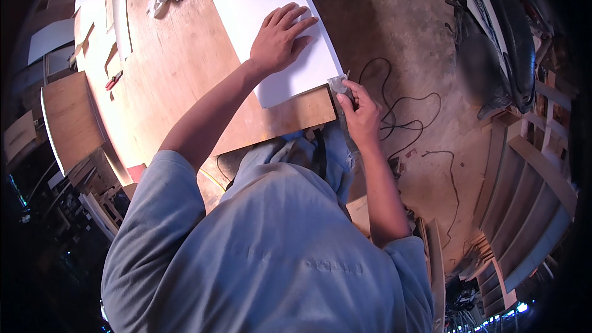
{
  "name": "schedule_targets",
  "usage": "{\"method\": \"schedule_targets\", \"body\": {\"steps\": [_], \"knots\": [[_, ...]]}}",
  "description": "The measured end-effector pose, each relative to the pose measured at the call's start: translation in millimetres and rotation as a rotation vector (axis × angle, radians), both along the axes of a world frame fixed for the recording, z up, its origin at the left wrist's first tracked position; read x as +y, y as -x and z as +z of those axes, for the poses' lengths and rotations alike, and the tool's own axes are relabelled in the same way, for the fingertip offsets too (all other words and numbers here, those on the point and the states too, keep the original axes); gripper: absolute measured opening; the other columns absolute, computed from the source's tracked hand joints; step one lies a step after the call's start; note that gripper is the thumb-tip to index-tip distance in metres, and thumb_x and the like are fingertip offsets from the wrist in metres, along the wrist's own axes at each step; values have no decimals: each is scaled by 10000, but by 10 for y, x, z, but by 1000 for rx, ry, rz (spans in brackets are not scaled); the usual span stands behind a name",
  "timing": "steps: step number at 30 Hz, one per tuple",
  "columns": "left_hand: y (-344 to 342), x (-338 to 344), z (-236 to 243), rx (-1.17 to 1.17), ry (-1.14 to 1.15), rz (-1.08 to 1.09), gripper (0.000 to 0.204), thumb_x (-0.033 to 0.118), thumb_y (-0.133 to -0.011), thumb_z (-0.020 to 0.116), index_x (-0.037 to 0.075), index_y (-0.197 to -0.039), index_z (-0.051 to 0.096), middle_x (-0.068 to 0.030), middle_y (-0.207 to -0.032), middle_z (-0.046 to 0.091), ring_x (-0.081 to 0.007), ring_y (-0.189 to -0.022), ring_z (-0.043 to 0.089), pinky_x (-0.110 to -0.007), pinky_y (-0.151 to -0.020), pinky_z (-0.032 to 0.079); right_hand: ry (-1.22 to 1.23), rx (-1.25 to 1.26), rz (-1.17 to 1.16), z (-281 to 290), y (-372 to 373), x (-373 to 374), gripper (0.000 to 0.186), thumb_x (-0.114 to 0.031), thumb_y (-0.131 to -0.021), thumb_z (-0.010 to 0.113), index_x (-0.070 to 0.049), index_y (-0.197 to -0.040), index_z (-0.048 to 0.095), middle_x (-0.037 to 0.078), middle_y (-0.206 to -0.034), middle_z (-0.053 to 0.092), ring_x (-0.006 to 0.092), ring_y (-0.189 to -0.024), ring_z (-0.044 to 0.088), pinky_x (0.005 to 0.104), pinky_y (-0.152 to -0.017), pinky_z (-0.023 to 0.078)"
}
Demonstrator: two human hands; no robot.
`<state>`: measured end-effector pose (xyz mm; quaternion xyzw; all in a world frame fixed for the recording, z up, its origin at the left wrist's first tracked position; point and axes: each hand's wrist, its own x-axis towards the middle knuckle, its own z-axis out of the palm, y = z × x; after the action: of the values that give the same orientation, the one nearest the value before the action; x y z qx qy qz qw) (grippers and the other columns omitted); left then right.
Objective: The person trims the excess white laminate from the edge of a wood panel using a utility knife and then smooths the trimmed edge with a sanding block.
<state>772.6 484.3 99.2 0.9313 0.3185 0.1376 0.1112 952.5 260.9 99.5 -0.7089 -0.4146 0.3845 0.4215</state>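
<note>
Thumb and fingers of the right hand (pixel 364 116) pinch a small grey tool (pixel 337 84) at the near right corner of a white panel (pixel 250 0); the left hand (pixel 277 42), fingers spread, rests on the panel, which lies on a wooden table (pixel 169 68).

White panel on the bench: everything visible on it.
The white panel is flat, smooth and straight-sided, perhaps laminated board; its far end runs out of the picture. It lies on the wooden tabletop, its right edge seemingly overhanging slightly. The left hand rests on it, fingers spread. At its near right corner the right hand holds a small grey piece, apparently against it. A soft shadow covers its near part.
</note>
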Motion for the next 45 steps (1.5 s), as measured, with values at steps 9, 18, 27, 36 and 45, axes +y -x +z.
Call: {"method": "schedule_targets", "body": {"steps": [9, 18, 27, 36, 45], "knots": [[27, 65, -28, 46, 74, -36, 514, 301, -1044, 640, 213, -1543, 554, -28, -1628, 509, -306, -1550, 386, -503, -1277, 312, 8, -503, 161, 207, 50, -52, 637, -108, -859, 825, -149, -1471, 653, 161, -1204, 591, 339, -1027, 648, 437, -892, 559], [333, 485, -186, -21, -53, 383, 555, 399, -1050, 642, 150, -1534, 531, -90, -1605, 511, -322, -1541, 387, -496, -1249, 308, -242, 371, 64, 370, -74, 754, 447, -211, -1011, 686, -27, -1415, 632, 201, -1253, 716, 266, -964, 711, 384, -830, 596], [-186, 52, 967, -682, 1199, 108, 409, 357, -1100, 616, -11, -1252, 709, -68, -1061, 718, -147, -1061, 656, -350, -949, 529, -75, 1169, -52, 888, -45, 788, 470, -349, -1107, 503, 18, -1390, 579, 189, -1243, 714, 181, -893, 705, 288, -750, 584], [-374, 44, 1119, -598, 1207, 121, 249, 237, -1008, 765, 1, -946, 716, -32, -831, 714, -117, -759, 670, -289, -697, 555, -12, 1062, 22, 997, -148, 783, 476, -371, -1107, 520, 1, -1397, 587, 159, -1159, 744, 157, -822, 722, 238, -656, 556], [-369, 192, 1131, -614, 1188, 206, 360, 350, -1099, 621, 31, -954, 704, -15, -839, 690, -110, -784, 643, -294, -779, 514, 36, 1110, 38, 1125, -207, 707, 467, -360, -1111, 508, -6, -1406, 584, 169, -1165, 747, 159, -792, 724, 232, -611, 544]]}}
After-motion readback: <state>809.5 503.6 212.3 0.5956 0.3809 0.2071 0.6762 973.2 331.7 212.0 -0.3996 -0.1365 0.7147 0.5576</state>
